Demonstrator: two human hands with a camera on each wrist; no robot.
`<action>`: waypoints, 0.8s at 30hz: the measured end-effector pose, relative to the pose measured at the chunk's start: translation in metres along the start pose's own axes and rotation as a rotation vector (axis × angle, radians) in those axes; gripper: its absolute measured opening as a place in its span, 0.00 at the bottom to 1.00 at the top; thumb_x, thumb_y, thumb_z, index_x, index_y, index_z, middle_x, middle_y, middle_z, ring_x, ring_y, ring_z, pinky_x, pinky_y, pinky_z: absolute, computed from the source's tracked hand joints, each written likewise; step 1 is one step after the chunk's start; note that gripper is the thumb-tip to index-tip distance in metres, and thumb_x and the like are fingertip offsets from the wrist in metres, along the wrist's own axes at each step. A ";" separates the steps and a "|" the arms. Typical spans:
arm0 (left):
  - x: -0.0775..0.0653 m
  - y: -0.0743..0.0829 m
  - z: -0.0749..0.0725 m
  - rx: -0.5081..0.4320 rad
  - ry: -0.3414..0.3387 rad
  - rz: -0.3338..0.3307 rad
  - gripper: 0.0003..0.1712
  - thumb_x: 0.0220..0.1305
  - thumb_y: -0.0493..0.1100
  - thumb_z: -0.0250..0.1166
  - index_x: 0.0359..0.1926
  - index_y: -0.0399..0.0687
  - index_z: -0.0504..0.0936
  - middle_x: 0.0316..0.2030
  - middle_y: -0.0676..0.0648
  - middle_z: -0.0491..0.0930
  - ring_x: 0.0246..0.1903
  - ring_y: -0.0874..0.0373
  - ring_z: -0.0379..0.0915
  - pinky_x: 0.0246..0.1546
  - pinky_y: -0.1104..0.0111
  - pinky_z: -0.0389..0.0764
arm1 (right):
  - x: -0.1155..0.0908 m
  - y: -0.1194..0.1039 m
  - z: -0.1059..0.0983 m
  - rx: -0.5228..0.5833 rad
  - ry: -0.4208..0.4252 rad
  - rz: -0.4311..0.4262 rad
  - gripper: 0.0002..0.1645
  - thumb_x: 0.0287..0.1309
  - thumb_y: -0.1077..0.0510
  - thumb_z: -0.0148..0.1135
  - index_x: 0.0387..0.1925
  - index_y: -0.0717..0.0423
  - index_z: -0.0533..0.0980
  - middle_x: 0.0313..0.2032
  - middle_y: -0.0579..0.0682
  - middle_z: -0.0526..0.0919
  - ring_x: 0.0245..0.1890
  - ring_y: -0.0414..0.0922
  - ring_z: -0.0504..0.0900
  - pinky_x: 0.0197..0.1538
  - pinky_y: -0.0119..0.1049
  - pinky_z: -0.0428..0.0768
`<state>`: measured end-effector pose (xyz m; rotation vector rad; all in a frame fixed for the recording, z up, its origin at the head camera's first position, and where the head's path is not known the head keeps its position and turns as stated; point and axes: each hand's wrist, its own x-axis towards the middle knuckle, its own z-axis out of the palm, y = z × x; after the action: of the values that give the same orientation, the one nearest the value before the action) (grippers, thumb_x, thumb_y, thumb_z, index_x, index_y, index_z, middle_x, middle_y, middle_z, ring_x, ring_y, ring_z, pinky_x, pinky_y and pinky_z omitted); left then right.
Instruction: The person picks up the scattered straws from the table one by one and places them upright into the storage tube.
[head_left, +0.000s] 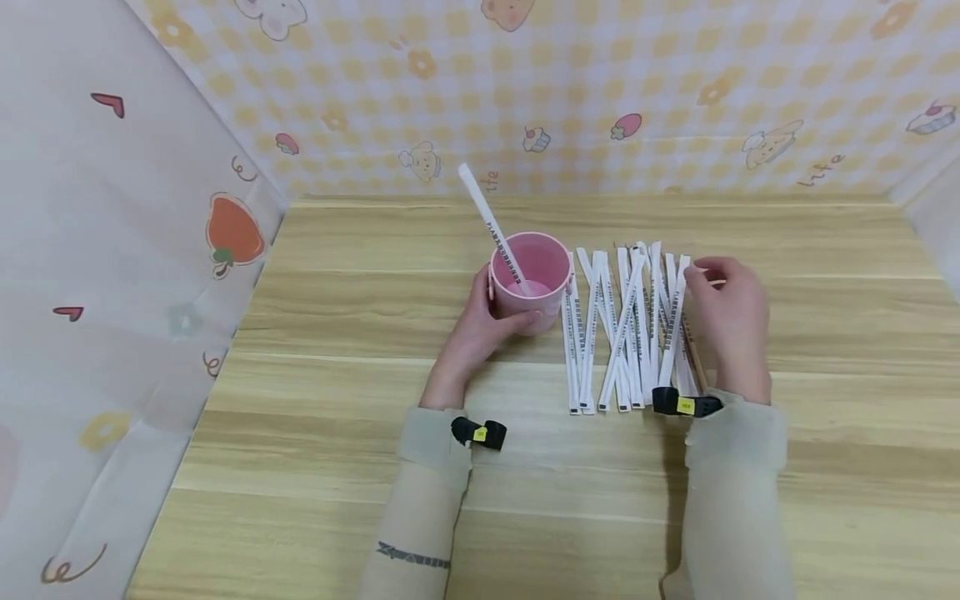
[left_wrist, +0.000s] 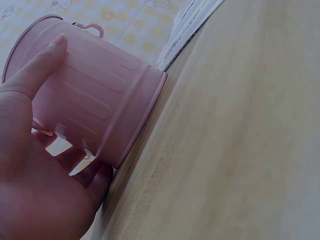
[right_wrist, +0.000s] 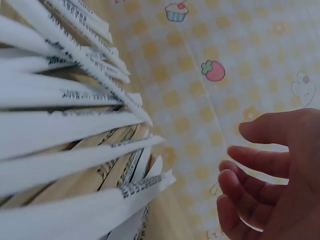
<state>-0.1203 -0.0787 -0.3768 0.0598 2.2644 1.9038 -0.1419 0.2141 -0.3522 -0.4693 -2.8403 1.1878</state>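
My left hand [head_left: 480, 329] grips a small pink bucket [left_wrist: 95, 85] from its left side, thumb across the front and fingers around the far side. The bucket stands upright on the table, and one paper-wrapped straw [head_left: 491, 221] leans inside it, sticking out over the back left of the rim. To its right lies a loose spread of white paper-wrapped straws [head_left: 588, 333] with dark print, several crossing one another. At the right end of this spread is my right hand [head_left: 731, 317]. Its fingers [right_wrist: 260, 162] are loosely bent, with nothing between them, close to the straws' far ends.
The wood-grain table [head_left: 337, 333] carries all of this. Behind it rises a yellow checked backdrop [head_left: 570, 92] with cartoon prints, and a pale printed sheet [head_left: 135, 250] borders the left side. A thin brown stick [head_left: 697, 362] lies beside the rightmost straws.
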 end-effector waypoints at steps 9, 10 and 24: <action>0.000 -0.001 0.000 0.021 -0.008 0.016 0.52 0.46 0.48 0.70 0.67 0.62 0.46 0.63 0.56 0.55 0.61 0.61 0.51 0.59 0.62 0.57 | 0.010 0.024 0.005 -0.103 -0.182 0.036 0.45 0.53 0.31 0.44 0.63 0.56 0.58 0.50 0.61 0.69 0.42 0.55 0.70 0.28 0.37 0.71; 0.000 -0.001 0.000 0.020 -0.008 0.018 0.52 0.47 0.48 0.70 0.67 0.62 0.46 0.63 0.56 0.55 0.61 0.60 0.51 0.59 0.62 0.58 | 0.012 0.026 0.006 -0.111 -0.204 0.029 0.46 0.52 0.30 0.45 0.63 0.56 0.58 0.51 0.62 0.69 0.42 0.56 0.70 0.27 0.38 0.71; 0.003 -0.005 0.000 0.007 -0.016 0.017 0.52 0.46 0.48 0.70 0.67 0.62 0.47 0.64 0.57 0.54 0.61 0.61 0.50 0.59 0.64 0.57 | 0.009 0.026 0.009 -0.170 -0.289 -0.013 0.40 0.55 0.45 0.56 0.63 0.61 0.57 0.46 0.64 0.70 0.39 0.56 0.71 0.35 0.46 0.71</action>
<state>-0.1232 -0.0793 -0.3819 0.0953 2.2667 1.8972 -0.1451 0.2277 -0.3779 -0.3038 -3.2018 1.0981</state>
